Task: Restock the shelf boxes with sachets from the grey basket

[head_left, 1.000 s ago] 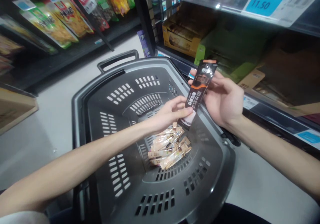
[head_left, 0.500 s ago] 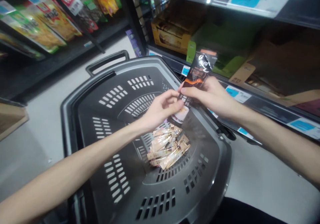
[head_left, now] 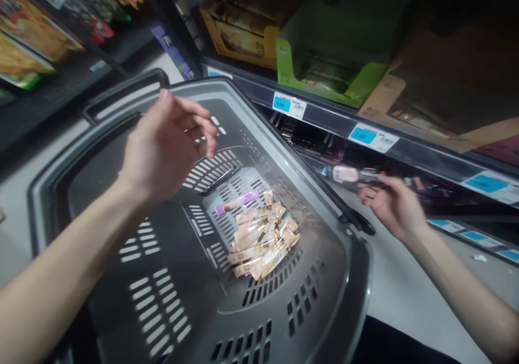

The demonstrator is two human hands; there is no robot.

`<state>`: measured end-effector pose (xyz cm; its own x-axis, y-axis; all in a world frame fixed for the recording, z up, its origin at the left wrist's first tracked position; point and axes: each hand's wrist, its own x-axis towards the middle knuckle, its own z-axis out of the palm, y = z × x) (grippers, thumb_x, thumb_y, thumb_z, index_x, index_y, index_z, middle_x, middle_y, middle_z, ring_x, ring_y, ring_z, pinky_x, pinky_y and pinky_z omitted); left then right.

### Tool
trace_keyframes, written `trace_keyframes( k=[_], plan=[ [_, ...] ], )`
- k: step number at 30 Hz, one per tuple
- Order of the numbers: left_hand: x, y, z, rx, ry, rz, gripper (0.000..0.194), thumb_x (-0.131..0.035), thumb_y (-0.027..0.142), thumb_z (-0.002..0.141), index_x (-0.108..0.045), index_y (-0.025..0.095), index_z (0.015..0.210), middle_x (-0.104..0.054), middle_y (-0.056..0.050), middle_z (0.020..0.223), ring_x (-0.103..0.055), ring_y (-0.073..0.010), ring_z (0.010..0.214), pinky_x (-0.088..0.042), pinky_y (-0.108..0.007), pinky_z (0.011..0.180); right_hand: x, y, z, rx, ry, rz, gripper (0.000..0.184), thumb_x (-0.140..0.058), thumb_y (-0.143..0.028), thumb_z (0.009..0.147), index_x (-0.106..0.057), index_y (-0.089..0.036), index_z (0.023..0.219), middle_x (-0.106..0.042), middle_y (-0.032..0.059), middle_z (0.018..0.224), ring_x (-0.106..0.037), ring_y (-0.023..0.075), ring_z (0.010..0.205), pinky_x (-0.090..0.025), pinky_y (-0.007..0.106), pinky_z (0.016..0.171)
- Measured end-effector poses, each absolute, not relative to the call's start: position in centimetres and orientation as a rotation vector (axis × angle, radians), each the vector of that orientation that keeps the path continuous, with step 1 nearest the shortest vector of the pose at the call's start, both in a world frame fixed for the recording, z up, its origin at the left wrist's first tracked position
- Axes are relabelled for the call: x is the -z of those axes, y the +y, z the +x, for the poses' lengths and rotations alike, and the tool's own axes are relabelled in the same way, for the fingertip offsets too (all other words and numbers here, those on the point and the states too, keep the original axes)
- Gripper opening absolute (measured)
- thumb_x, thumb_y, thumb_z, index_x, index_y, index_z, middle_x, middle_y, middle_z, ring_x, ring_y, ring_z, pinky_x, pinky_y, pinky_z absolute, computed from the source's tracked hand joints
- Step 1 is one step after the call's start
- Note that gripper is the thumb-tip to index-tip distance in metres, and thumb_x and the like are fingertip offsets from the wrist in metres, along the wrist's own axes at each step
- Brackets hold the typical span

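Observation:
My left hand (head_left: 162, 142) hovers over the far left part of a grey shopping basket (head_left: 279, 142), its fingers apart and loosely bent, holding nothing. Low by the shelf, beyond the basket's right rim, my right hand (head_left: 391, 204) grips a slim black sachet (head_left: 344, 173) between thumb and fingers. A pale cup picture shows at the sachet's left end; the rest is blurred. On the basket floor lie several beige stick sachets (head_left: 263, 239) in a loose heap, a purple stick packet (head_left: 237, 203) and a thin dark glossy packet (head_left: 219, 180).
Shelves with blue price tags (head_left: 288, 104) run along the right. A green display box (head_left: 284, 66), a yellow carton (head_left: 243, 42) and a tan carton (head_left: 389, 91) stand there. Bagged snacks (head_left: 30, 34) fill the rack at upper left. The basket handle (head_left: 125, 91) rests at the far rim.
My left hand has let go of the black sachet and moved left and up. My right hand has carried it right and down to the lower shelf. The view has shifted right.

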<state>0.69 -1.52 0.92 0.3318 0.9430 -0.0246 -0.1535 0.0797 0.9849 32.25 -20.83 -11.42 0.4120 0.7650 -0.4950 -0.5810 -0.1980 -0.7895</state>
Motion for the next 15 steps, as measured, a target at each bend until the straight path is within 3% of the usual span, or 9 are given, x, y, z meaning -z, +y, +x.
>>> trace_keyframes(
  k=[3,8,12,15],
  plan=[
    [-0.7,-1.7,1.2,-1.009,0.881,1.201,0.056,-0.03,0.039,0.105,-0.069,0.016,0.071,-0.061,-0.006,0.066,-0.056,-0.0133,0.057,-0.046,-0.025,0.048,14.5,-17.9,30.4,-1.262,-0.116,-1.31,0.006,-0.068,-0.023,0.087,-0.069,-0.017,0.084,-0.078,0.0101,0.096,-0.073,0.0142,0.067,-0.062,0.021,0.061],
    [0.7,-1.6,1.0,-0.929,0.865,1.223,0.055,-0.036,0.049,0.102,-0.069,0.018,0.072,-0.063,-0.005,0.066,-0.056,-0.0141,0.058,-0.045,-0.027,0.05,15.9,-7.5,28.6,-1.203,-0.247,-1.244,0.011,-0.06,-0.023,0.098,-0.066,-0.016,0.093,-0.076,0.0075,0.108,-0.074,0.0113,0.071,-0.063,0.021,0.065],
    [3.3,-0.1,-0.3,-0.688,0.973,1.483,0.044,-0.049,0.055,0.096,-0.068,0.018,0.081,-0.066,-0.004,0.074,-0.059,-0.0152,0.064,-0.048,-0.029,0.058,16.4,-2.8,28.4,-1.374,-0.313,-1.22,0.003,-0.065,-0.015,0.093,-0.065,-0.014,0.096,-0.071,0.0094,0.125,-0.077,0.0157,0.08,-0.067,0.031,0.074],
    [5.0,1.6,-1.2,-0.343,1.137,1.931,0.031,-0.055,0.046,0.094,-0.066,0.017,0.09,-0.07,-0.005,0.084,-0.064,-0.0173,0.076,-0.051,-0.03,0.073,16.9,-4.7,28.2,-1.34,-0.405,-1.249,0.016,-0.072,-0.013,0.085,-0.068,-0.015,0.101,-0.075,0.0091,0.116,-0.077,0.017,0.079,-0.066,0.029,0.069]
  ],
)
